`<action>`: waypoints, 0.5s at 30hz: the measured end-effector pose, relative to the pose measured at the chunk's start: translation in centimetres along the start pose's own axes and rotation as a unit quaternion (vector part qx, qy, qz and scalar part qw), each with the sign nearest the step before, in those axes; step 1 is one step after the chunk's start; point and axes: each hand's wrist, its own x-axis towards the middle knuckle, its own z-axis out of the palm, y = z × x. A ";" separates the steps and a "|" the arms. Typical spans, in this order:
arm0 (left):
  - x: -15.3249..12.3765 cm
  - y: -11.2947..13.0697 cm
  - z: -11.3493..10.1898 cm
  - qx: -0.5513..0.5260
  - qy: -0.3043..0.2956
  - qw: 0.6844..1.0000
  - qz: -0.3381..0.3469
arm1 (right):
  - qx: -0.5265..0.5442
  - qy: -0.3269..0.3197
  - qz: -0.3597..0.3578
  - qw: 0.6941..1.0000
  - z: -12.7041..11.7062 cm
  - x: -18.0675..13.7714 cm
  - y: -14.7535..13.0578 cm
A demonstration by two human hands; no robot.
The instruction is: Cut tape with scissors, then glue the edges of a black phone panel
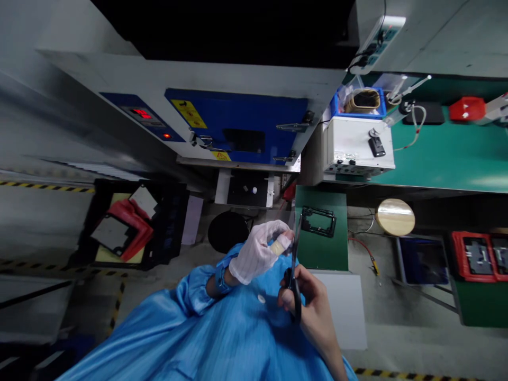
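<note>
My right hand [313,296], bare, is closed around the black handles of a pair of scissors [294,259]. The scissors' blades point away from me, beside the fingertips of my left hand [257,253]. That hand wears a white glove with at least one fingertip bare, and its fingers are pinched together. A faint see-through edge shows near them, but what they hold is too unclear to name. A yellowish patch shows at the gloved fingers. Just right of the blades, a black rectangular frame [318,221] lies on a green work surface [323,256].
Ahead stands an oven-like cabinet with a blue door [238,124] and red display. A white box-shaped device [357,143] sits on the green bench [444,153] at right. A black stool [228,232], a wooden stool [395,217] and a black crate [169,227] stand around me.
</note>
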 end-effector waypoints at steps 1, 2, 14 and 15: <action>0.1 0.0 0.0 -0.001 -0.002 1.000 0.000 | 0.002 0.001 0.001 1.000 -0.1 0.0 0.0; 0.1 0.0 0.0 -0.003 -0.005 1.000 0.000 | 0.003 0.003 0.001 1.000 -0.1 0.0 0.1; -0.1 -0.1 0.3 -0.032 0.019 0.999 -0.023 | 0.010 0.012 -0.001 1.000 -0.2 -0.1 0.5; -0.1 -0.1 0.3 -0.035 0.017 0.999 -0.027 | 0.012 0.018 -0.001 1.000 -0.1 0.0 0.4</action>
